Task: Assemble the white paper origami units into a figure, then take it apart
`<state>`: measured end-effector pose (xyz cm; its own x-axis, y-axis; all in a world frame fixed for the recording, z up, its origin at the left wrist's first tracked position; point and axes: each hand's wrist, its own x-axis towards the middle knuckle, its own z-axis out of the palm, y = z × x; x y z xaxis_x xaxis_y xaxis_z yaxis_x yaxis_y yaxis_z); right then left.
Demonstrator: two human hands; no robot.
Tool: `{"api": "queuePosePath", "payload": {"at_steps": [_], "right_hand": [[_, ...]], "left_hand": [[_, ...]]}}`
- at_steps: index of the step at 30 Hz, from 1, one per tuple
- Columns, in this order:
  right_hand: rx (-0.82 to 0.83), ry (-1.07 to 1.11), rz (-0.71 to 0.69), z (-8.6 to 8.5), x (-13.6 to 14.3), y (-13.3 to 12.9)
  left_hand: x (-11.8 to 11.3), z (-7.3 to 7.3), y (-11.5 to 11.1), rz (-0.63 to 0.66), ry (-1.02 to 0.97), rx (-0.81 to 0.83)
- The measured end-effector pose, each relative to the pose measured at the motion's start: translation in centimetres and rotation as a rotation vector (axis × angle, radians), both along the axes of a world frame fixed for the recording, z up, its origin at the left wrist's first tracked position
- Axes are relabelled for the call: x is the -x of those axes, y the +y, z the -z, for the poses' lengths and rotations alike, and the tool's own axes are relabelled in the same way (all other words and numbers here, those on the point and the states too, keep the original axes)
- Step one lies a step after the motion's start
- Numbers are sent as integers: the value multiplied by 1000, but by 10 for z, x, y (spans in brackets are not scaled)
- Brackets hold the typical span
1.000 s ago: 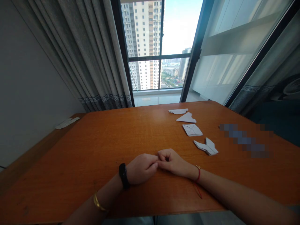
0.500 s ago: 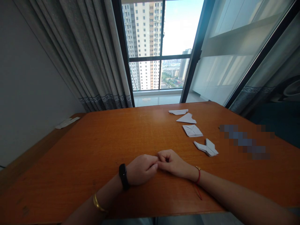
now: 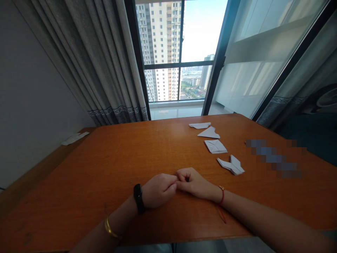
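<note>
Nothing has moved: left hand [image 3: 158, 190] and right hand [image 3: 193, 182] rest touching, fingers curled, folded papers [image 3: 231, 165] well apart.

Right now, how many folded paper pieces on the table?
4, in a row right of centre: farthest, second, third, nearest. The closed hands might hide another.

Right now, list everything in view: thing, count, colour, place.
folded paper pieces: 4, white, in a row on the table's far right.
paper strip: 1, white, on the ledge at left.
table: 1, orange-brown wood, fills the foreground.
curtain: grey, left of the window.
window: 1, dark frame, behind the table.
blurred patch: on the table's right.
left hand: curled, black wristband, touching the right.
right hand: curled, red wrist string, resting on the table.
</note>
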<state>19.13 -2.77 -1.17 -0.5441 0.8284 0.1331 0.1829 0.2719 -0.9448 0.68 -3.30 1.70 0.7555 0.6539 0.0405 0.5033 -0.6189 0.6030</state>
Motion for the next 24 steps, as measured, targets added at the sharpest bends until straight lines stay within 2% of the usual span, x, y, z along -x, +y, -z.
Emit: {"api": "queuePosePath", "payload": {"at_steps": [24], "right_hand": [[-6, -9, 6, -1, 0, 0]], "left_hand": [[0, 0, -1, -3, 13, -1]]}}
